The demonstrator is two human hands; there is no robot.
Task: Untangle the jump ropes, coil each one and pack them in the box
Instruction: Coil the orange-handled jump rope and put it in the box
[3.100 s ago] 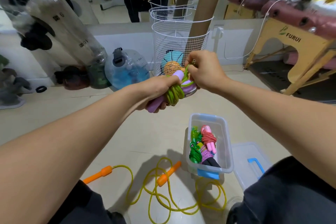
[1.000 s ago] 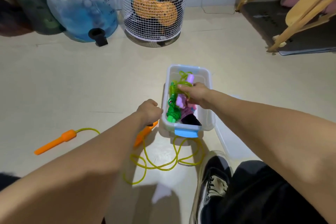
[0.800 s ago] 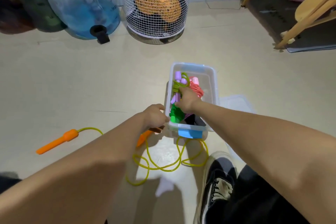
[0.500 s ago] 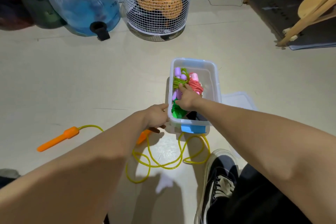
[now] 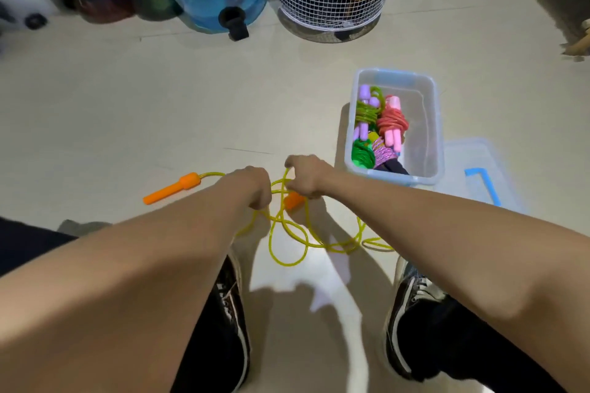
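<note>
Both hands low over the floor: my left hand [image 5: 252, 187] gripped the yellow plastic jump rope with orange handles [image 5: 289, 233], right hand [image 5: 305, 177] fingers curled round one handle. Clear plastic box [image 5: 435, 124], just right, held coiled ropes. No readable labels.

Yellow cord [image 5: 289, 242] is paired with orange handles [image 5: 172, 189]. Lime, coral, green and pink-striped coils are seen in the clear, blue-rimmed box [image 5: 434, 137]. Black-speckled orange is shown inside the white wire basket [image 5: 335, 9].
</note>
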